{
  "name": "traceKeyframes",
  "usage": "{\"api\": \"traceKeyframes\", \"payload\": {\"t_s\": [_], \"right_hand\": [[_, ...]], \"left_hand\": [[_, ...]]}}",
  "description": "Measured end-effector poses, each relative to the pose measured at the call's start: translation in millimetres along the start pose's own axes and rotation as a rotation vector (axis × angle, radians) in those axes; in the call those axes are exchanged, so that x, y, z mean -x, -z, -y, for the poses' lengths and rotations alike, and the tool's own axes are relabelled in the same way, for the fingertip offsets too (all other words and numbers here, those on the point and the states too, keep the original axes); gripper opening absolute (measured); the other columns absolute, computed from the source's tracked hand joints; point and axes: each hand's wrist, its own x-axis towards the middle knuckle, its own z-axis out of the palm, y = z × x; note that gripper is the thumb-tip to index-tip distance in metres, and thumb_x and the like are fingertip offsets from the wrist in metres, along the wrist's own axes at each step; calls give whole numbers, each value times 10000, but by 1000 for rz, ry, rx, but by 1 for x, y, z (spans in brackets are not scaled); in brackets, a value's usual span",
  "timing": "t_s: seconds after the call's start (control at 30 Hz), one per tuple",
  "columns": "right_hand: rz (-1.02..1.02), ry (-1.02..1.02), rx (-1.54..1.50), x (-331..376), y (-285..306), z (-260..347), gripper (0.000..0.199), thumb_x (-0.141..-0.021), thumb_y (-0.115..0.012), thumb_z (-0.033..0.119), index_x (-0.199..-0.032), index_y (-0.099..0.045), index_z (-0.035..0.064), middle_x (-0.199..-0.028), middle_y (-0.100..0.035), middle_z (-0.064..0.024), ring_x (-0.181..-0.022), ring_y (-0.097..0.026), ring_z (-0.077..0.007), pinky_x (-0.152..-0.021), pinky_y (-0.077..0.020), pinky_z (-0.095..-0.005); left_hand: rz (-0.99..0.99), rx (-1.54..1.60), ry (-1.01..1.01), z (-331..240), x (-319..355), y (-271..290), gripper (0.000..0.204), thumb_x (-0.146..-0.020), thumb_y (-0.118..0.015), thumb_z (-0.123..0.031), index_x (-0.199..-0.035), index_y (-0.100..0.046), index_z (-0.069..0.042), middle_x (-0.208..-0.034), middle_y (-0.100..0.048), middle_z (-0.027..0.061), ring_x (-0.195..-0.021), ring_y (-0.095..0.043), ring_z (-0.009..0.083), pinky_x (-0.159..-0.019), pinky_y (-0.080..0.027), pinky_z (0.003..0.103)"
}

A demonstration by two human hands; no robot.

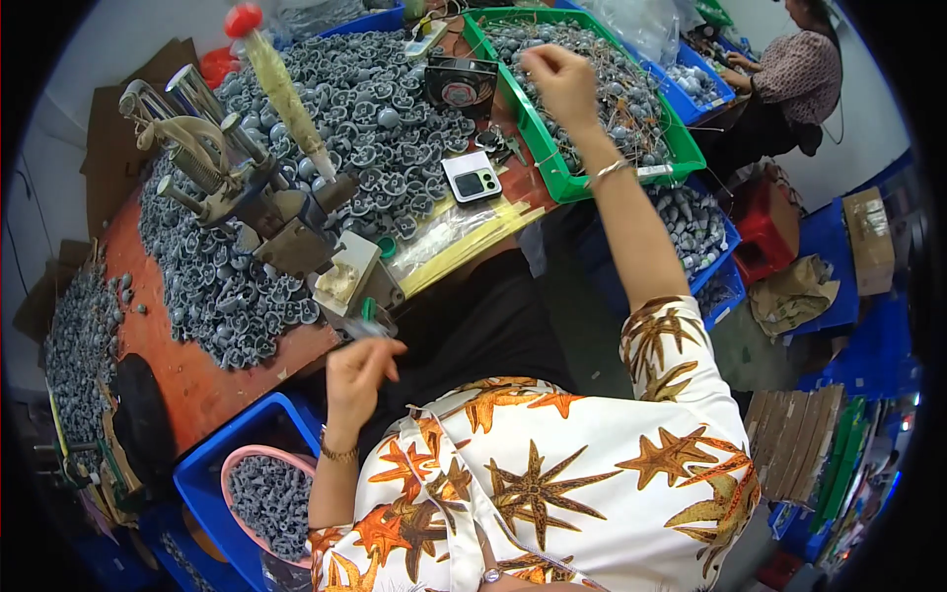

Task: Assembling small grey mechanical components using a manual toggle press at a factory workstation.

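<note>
While the right hand [560, 81] reaches out over the green plastic tray [582, 183] of small grey parts with thin wire leads, its fingers are pinched together above the heap, and whether that grip actually encloses a part cannot be told. The tray sits at the far right end of the reddish-brown desk [187, 380], touching a blue plastic bin [725, 232] of more grey pieces below it. The left hand [357, 373] hovers at the near edge of the desk, its grip closed on a small pale piece too blurred to identify, just in front of the grey metal hand press [258, 212] with a red-knobbed lever. A broad pile of grey moulded round parts [380, 118] spreads across the desk around the press. A small white digital scale [472, 178] lies between pile and tray, beside clear plastic bags. By the left forearm, a pink round basin [237, 462] of grey parts rests inside a blue crate [202, 474].
</note>
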Motion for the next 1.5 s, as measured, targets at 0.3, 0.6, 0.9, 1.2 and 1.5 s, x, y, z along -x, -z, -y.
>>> {"api": "traceKeyframes", "payload": {"t_s": [0.3,0.6,0.9,1.2,1.5], "right_hand": [[467,-33,860,-35,69,-177,266,-782,-623,305,-892,-688,71,-891,-670,-155,-883,-635,-321,-760,-492,-441],[-171,-170,370,-119,110,-196,314,-854,-626,371,-986,-725,105,-936,-717,-43,-733,-641,-125,-695,-496,-279],[590,225,919,-185,205,-236,297,-788,-633,339,-901,-725,80,-847,-673,-178,-794,-668,-306,-698,-503,-373],[36,-127,597,-145,122,-94,340,-870,-601,325,-1099,-670,84,-887,-687,-74,-796,-637,-152,-693,-489,-286],[581,-501,-844,-56,103,10,361,-893,-576,180,-1210,-583,9,-1035,-645,-81,-863,-615,-133,-689,-496,-220]], "left_hand": [[-550,386,-242,-6,21,156,340,-971,-469,-295,-871,-597,4,-830,-649,109,-703,-609,136,-628,-480,248],[-1040,-661,70,124,12,376,331,-871,-623,-201,-1116,-616,22,-1078,-656,156,-997,-615,205,-860,-468,333],[-1014,-768,163,195,-73,371,322,-791,-666,-155,-1085,-655,-24,-1055,-660,182,-994,-634,320,-862,-481,384],[-1323,250,-190,204,-10,387,156,-906,-567,-80,-1045,-576,-11,-849,-615,71,-686,-581,139,-626,-500,250],[-602,65,-322,56,-39,78,287,-857,-593,-14,-1145,-589,-10,-1091,-620,62,-1023,-565,144,-888,-452,276]]}}
